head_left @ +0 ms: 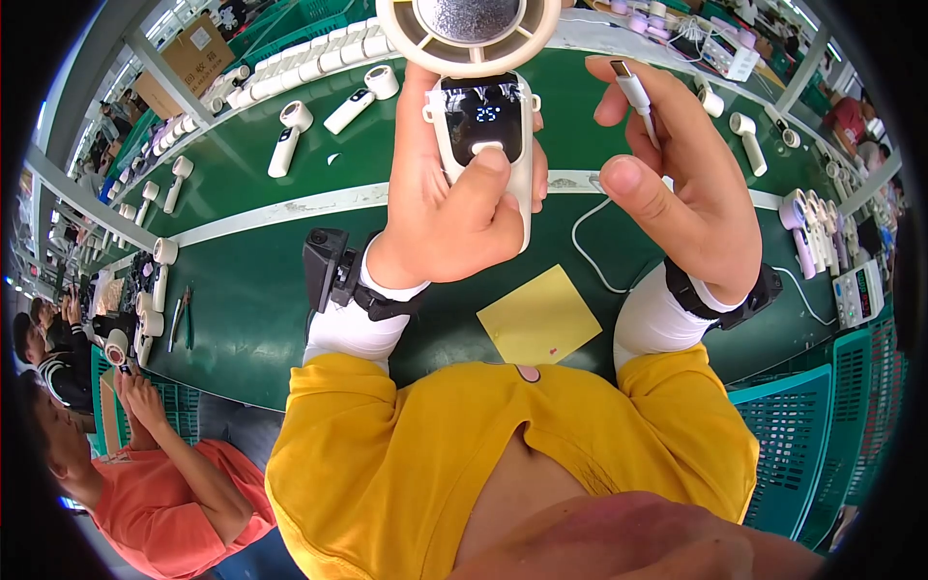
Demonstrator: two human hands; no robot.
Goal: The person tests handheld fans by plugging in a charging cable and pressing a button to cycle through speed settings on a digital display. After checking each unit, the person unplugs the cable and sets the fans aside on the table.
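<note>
The left grip point(449, 222) is wrapped round a cream hand fan point(480, 111) at 12 o'clock, thumb on its button; the right grip point(701, 184) holds a white cable plug point(633, 89) at 1 o'clock. Around the green worktop point(242, 309) are a green basket point(182, 404) at 8 o'clock, a brown box point(184, 66) at 10, and a teal basket point(788, 449) at 4; I cannot tell their contents.

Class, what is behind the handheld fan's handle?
Behind the handle, the left hand wraps round, its fingers showing past the right edge. The handle covers the rest of them; its own back cannot be seen.
</note>
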